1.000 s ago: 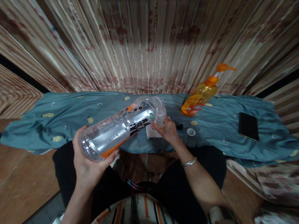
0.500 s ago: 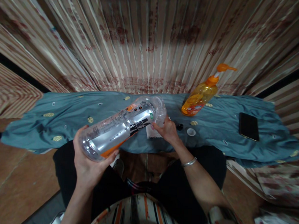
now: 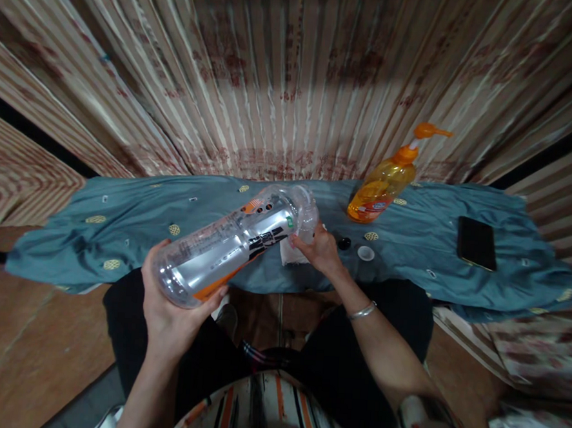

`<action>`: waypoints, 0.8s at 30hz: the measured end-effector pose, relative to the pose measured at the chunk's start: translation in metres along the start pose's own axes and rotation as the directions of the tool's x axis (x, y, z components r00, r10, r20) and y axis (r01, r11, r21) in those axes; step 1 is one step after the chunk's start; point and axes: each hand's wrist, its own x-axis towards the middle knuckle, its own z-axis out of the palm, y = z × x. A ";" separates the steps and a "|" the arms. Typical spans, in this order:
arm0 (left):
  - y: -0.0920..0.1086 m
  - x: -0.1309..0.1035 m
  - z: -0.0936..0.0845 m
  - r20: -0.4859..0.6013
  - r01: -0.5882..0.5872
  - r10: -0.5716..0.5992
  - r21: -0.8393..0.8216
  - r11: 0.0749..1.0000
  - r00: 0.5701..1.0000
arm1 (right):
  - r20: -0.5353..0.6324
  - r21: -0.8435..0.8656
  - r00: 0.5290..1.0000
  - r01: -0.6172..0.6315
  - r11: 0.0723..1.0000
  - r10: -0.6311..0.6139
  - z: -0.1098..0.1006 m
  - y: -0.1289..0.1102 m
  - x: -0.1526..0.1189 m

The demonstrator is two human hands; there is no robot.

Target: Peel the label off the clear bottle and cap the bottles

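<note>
My left hand (image 3: 171,310) is wrapped round the base of a large clear plastic bottle (image 3: 225,252) with a silver and orange label. The bottle lies tilted, its top end pointing up and to the right. At that end is a clear, rounded, cup-like plastic piece (image 3: 307,209); whether it is separate from the bottle I cannot tell. My right hand (image 3: 323,250) closes on this piece from the right, fingers partly hidden behind it. Below it lies a white tissue or cloth (image 3: 292,254). A small black cap (image 3: 344,243) and a white cap (image 3: 366,252) lie beside my right hand.
A pump bottle of orange liquid (image 3: 379,187) stands at the back right on the teal patterned cloth (image 3: 135,221). A black phone (image 3: 477,242) lies farther right. Behind the covered surface hangs a striped curtain (image 3: 255,76).
Almost nothing differs. The view has shifted very slightly; both hands keep their hold and the bottle stays tilted as before.
</note>
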 end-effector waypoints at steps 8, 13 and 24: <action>-0.001 -0.002 0.000 -0.007 0.008 -0.008 0.007 1.000 1.000 | -0.019 0.066 1.000 0.018 0.998 -0.017 0.003 0.006 -0.003; 0.002 -0.002 0.003 -0.006 0.030 -0.030 -0.016 0.999 1.000 | 0.006 0.149 0.998 0.060 0.987 -0.061 -0.004 0.001 -0.006; 0.000 -0.002 0.004 0.005 0.053 -0.053 -0.018 0.998 0.999 | -0.062 0.224 0.994 0.100 0.969 -0.088 -0.011 -0.007 -0.007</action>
